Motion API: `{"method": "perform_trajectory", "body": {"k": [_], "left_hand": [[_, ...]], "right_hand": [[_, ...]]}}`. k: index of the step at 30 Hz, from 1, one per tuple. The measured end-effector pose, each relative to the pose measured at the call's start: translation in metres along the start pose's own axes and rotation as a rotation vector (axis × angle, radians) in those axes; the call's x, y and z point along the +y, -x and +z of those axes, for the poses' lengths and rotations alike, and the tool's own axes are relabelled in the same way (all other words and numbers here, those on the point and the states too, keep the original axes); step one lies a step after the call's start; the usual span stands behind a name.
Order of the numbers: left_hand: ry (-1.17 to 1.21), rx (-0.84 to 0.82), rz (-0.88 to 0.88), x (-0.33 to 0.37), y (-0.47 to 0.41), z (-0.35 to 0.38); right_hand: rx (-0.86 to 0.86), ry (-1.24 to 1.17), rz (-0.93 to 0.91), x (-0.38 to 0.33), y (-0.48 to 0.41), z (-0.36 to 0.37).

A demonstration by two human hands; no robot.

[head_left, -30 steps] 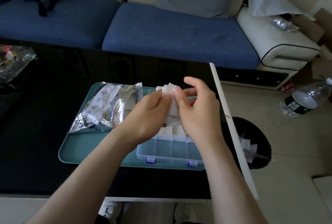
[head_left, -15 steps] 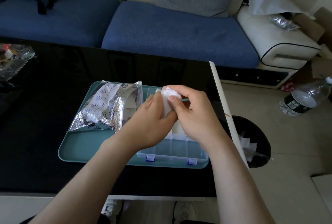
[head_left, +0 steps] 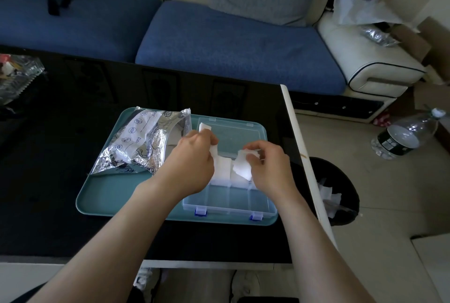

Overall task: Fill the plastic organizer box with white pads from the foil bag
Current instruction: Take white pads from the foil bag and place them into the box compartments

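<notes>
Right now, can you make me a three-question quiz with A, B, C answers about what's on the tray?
1. Where does the foil bag lie?
A. on the sofa
B. in the bin
C. on the teal tray, left of the organizer box

2. What colour are the box's two latches?
A. red
B. blue
C. yellow

3. What is the right hand doing?
A. pinching a white pad
B. lying flat on the table
C. holding a bottle

Answers:
1 C: the bag rests on the tray's left half, beside the box.
2 B: both clips on the box's near wall are blue.
3 A: its fingers curl on a pad above the box, and the left hand grips more white pads.
</notes>
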State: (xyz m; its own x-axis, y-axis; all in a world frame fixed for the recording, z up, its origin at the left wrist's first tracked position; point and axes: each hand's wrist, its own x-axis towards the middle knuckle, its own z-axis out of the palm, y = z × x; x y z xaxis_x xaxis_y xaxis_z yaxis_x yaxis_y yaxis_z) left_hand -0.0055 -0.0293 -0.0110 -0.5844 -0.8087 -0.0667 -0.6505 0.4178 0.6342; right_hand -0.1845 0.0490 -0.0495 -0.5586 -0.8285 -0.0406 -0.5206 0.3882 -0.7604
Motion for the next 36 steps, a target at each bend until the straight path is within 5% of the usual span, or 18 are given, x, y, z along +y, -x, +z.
{"method": "perform_trajectory", "body": {"k": [10,16,29,36], "left_hand": [[-0.08,-0.113,0.048,-0.009,-0.001,0.002],[-0.098,-0.221,0.063,-0.018,-0.001,0.006],[-0.031,-0.15,0.091,-0.021,-0.003,0.003],[-0.02,-0.148,0.078,-0.019,-0.002,0.003]], "right_hand": [[-0.117,0.13,0.046,0.002,-0.005,0.013],[-0.04,0.293,-0.027,0.004,-0.01,0.023],[0.1,0.569,-0.17,-0.006,-0.009,0.02],[0.087,0.511,-0.187,0.0,-0.009,0.024]]}}
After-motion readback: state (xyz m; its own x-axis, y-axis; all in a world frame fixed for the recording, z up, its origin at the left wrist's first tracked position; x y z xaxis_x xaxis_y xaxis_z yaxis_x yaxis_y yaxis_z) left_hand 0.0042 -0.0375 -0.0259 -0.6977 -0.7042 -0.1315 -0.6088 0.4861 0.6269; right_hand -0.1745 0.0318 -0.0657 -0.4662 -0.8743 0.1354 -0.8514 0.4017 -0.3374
